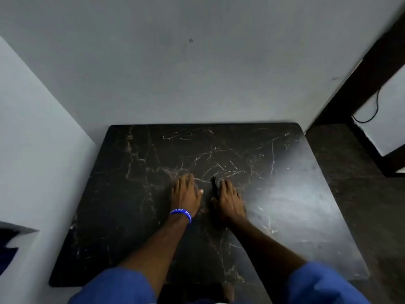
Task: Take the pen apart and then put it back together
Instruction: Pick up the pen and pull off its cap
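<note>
A dark pen (214, 185) lies on the black marble table (135, 194), pointing away from me, near the middle. My right hand (229, 201) rests palm down just to its right, its index finger and thumb along the pen's side; whether they grip it I cannot tell. My left hand (186, 193) lies flat on the table a little to the pen's left, fingers apart, apart from the pen. A blue wristband (181, 214) circles my left wrist.
The table stands against a grey wall (197, 73). A white wall (37, 150) runs along its left side. Dark floor (350, 172) lies to the right, with dark furniture and a black cable (375, 106) at the upper right.
</note>
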